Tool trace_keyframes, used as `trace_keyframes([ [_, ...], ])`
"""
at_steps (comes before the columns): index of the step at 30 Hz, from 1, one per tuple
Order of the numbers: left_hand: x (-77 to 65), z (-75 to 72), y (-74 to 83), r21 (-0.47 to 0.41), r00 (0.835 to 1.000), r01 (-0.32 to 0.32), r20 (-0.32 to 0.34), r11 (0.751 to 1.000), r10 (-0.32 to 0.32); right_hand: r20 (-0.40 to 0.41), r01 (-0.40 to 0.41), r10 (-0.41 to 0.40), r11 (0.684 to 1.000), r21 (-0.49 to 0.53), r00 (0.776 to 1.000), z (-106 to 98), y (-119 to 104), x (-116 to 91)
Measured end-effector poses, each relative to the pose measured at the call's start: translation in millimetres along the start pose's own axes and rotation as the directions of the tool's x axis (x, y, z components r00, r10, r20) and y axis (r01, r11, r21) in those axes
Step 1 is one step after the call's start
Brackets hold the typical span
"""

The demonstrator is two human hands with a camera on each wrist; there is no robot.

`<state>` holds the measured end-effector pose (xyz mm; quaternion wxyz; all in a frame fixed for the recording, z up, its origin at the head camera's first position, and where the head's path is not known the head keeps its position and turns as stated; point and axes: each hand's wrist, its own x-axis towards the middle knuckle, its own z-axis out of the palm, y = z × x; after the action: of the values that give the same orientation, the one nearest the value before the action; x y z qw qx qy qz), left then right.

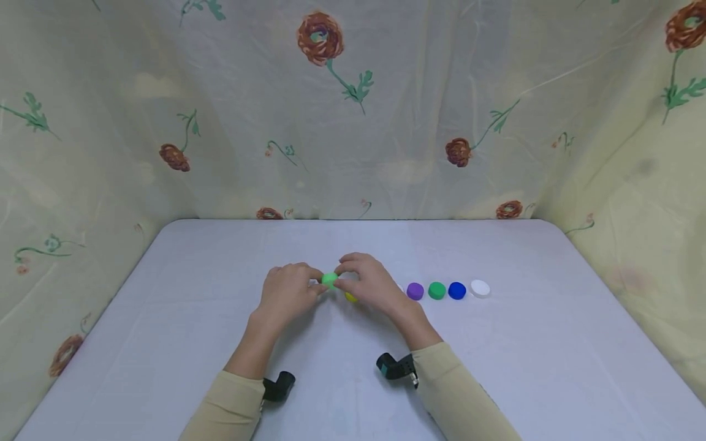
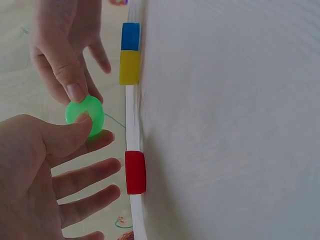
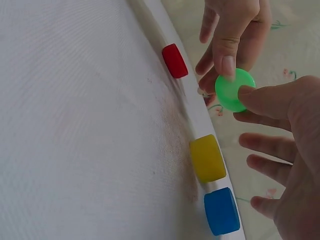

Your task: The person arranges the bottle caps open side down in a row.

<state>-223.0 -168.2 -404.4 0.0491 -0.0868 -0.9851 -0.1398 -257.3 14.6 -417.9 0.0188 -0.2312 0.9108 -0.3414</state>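
A round light-green bottle cap (image 1: 329, 280) is held up between both hands above the table. My left hand (image 1: 287, 291) pinches its left side between thumb and finger, the other fingers spread out in the left wrist view. From the other side my right hand (image 1: 372, 283) pinches the same cap (image 3: 231, 91) with thumb and forefinger. Below the hands stand a red cap (image 2: 135, 172), a yellow cap (image 2: 129, 67) and a blue cap (image 2: 131, 36). In the head view the yellow one is partly covered by the right hand; the red one cannot be made out there.
Right of the right hand, a row holds a purple cap (image 1: 415, 291), a darker green cap (image 1: 437, 290), a dark blue cap (image 1: 457, 290) and a white cap (image 1: 480, 288). A white cloth covers the table (image 1: 551, 367); a flowered curtain (image 1: 408, 122) surrounds it.
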Motion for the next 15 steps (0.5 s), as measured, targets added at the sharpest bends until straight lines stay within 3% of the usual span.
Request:
trace_keyframes([
  [15,1.4,-0.2,-0.2,-0.007,1.000,-0.005,0.026,1.000,0.005,-0.033,0.006,-0.008,0.998,-0.063,0.999,-0.6,-1.6,-0.6],
])
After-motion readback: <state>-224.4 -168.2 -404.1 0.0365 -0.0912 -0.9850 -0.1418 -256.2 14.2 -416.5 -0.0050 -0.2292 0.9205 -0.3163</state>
